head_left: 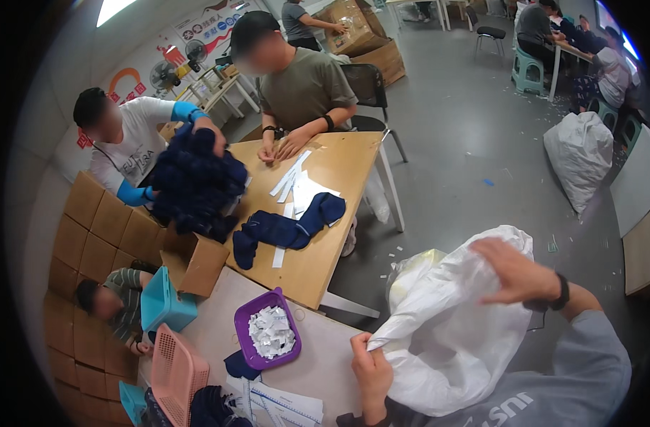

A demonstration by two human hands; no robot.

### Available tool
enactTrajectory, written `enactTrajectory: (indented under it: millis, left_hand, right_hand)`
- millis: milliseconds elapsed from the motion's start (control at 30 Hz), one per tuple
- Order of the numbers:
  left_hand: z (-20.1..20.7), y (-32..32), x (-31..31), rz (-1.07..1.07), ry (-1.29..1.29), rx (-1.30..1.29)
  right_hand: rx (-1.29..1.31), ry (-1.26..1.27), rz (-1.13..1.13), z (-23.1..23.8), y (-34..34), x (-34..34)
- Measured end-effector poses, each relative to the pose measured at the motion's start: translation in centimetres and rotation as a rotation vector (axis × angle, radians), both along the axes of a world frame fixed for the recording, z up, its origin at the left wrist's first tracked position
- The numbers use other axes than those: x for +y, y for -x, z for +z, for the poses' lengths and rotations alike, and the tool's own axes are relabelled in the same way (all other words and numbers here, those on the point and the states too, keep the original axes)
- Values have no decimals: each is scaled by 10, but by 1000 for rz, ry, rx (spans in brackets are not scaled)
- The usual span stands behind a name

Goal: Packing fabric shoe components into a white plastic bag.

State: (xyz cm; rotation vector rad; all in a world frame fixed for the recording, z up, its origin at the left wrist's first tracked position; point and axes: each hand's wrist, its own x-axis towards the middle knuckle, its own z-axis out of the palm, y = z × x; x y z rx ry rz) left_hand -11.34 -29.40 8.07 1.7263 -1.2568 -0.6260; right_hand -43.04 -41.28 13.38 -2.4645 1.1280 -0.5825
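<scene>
A large white woven sack (439,363) hangs in front of me with its mouth spread wide. My left hand (373,371) is closed on the left edge of the sack's mouth, bunching the material. At the far right side of the mouth is my right hand (514,274), slightly blurred, its thumb and fingers apart over the rim; I see nothing held in it. The inside of the sack shows only pale folds. Partly behind the sack is a translucent plastic bag (410,274) with something yellowish in it.
Left of the sack, a purple basin (291,349) of white paper pieces, a pink basket (179,370) and a blue bin (170,302) stand on a table. Navy sock-like cloth (289,229) lies beyond. A co-worker lifts a navy bundle (197,178). Another full white sack (580,156) stands right.
</scene>
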Motion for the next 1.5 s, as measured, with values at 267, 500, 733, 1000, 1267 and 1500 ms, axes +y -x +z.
enactTrajectory:
  millis: [267,500,733,1000,1267,1500]
  left_hand:
    - [-12,-5,6,-85,24,130]
    - [9,-1,24,-96,-158,-36]
    - [-19,0,41,-68,-491,-71]
    - [-28,20,30,185,-249,-213]
    - [-62,-15,33,17,-87,-75]
    - [11,-35,38,97,196,-152]
  right_hand:
    - [25,-15,16,-69,-47,-28]
    - [-98,-640,-29,-62,-55,-66]
    - [72,-820,164,-73,-61,-95]
    - [-55,-426,27,-67,-57,-78]
    - [135,-1202,94,-115,3,-143]
    - [-188,-903,-76,-50,-61,-88]
